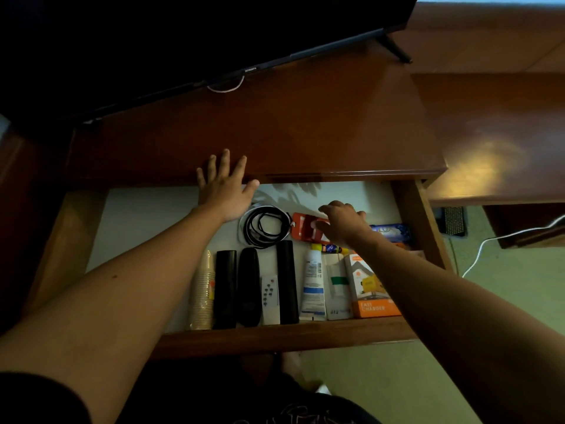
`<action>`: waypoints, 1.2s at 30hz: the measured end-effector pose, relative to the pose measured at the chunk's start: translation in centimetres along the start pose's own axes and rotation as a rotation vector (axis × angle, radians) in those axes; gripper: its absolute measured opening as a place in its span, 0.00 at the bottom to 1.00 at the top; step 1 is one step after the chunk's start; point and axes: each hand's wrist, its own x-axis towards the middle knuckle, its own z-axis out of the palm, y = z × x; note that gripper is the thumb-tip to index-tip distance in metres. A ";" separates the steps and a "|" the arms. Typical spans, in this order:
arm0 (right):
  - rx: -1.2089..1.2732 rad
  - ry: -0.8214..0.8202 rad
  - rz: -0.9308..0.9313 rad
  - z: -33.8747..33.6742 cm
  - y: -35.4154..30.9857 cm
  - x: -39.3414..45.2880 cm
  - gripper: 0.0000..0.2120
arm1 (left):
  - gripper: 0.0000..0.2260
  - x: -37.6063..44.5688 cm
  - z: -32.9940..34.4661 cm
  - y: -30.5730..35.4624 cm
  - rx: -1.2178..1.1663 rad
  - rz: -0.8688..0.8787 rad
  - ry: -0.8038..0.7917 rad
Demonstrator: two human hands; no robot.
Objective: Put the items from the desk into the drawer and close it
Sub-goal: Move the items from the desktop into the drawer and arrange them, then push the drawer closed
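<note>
Down in the open drawer (pixel 409 215) everything's lined up along the front: a stack of paper cups (pixel 203 292), three black remotes (pixel 226 289), a small white remote (pixel 270 299), a white tube (pixel 313 286) and an orange charger box (pixel 371 289), with a coil of black cable (pixel 266 226) behind them. The right hand (pixel 344 223) has its fingers curled down loosely on a red packet (pixel 307 228) further back, can't tell if it's really gripping it. The left hand (pixel 224 186) lies flat with fingers spread on the worktop (pixel 305 123) edge, holding nothing.
</note>
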 end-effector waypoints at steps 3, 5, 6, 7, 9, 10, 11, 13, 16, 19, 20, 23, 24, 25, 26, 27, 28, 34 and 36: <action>0.034 0.066 0.024 0.2 -0.9 -1.8 0.25 | 0.31 -2.3 0.9 0.0 0.014 0.012 0.025; 0.056 0.102 0.018 0.6 -1.7 -3.3 0.23 | 0.30 -4.1 1.5 0.2 0.007 0.027 0.031; 0.067 0.121 0.005 0.9 -2.1 -4.2 0.22 | 0.30 -5.1 1.9 0.2 -0.006 0.038 0.027; 0.084 0.137 -0.006 1.2 -2.5 -5.0 0.21 | 0.29 -6.2 2.3 0.1 -0.019 0.051 0.026; 0.120 0.162 -0.014 2.1 -3.1 -6.7 0.20 | 0.27 -8.6 3.4 0.0 -0.034 0.086 0.030; 0.125 0.166 -0.016 2.6 -3.4 -7.6 0.19 | 0.27 -9.9 3.9 -0.1 -0.042 0.098 0.024; 0.121 0.160 -0.020 3.1 -3.7 -8.4 0.19 | 0.27 -11.2 4.5 -0.1 -0.048 0.103 0.012; 0.114 0.143 -0.032 4.4 -4.3 -9.9 0.20 | 0.26 -13.8 5.6 -0.2 -0.040 0.111 -0.015; 0.141 0.126 -0.049 6.4 -4.9 -12.0 0.20 | 0.26 -17.6 7.1 -0.7 -0.006 0.131 -0.027; 0.151 0.072 -0.069 8.1 -4.9 -13.8 0.21 | 0.26 -20.8 8.5 -1.8 -0.025 0.114 -0.050; 0.152 0.055 -0.069 8.6 -4.9 -14.2 0.21 | 0.27 -21.7 8.9 -2.3 -0.026 0.107 -0.055; 0.122 0.068 -0.083 9.5 -4.9 -15.7 0.18 | 0.29 -23.8 9.6 -3.7 -0.008 0.098 -0.025; 0.101 0.107 -0.100 9.7 -4.8 -16.2 0.18 | 0.30 -24.4 9.7 -4.1 0.014 0.106 -0.007; 0.081 0.151 -0.119 9.9 -4.8 -16.9 0.19 | 0.30 -25.1 9.9 -4.4 0.045 0.119 0.008; 0.053 0.183 -0.141 10.2 -4.7 -17.6 0.20 | 0.31 -25.7 10.1 -4.8 0.074 0.133 0.021; 0.014 0.203 -0.165 10.6 -4.7 -18.3 0.22 | 0.32 -26.3 10.3 -5.1 0.094 0.146 0.040; -0.034 0.214 -0.189 11.0 -4.6 -18.9 0.24 | 0.32 -26.8 10.4 -5.4 0.106 0.160 0.061; -0.187 0.206 -0.257 11.9 -3.9 -19.7 0.36 | 0.34 -27.3 10.4 -5.9 0.121 0.243 0.094; -0.209 0.159 -0.288 11.7 -3.9 -19.7 0.40 | 0.35 -27.2 10.3 -6.0 0.118 0.255 0.088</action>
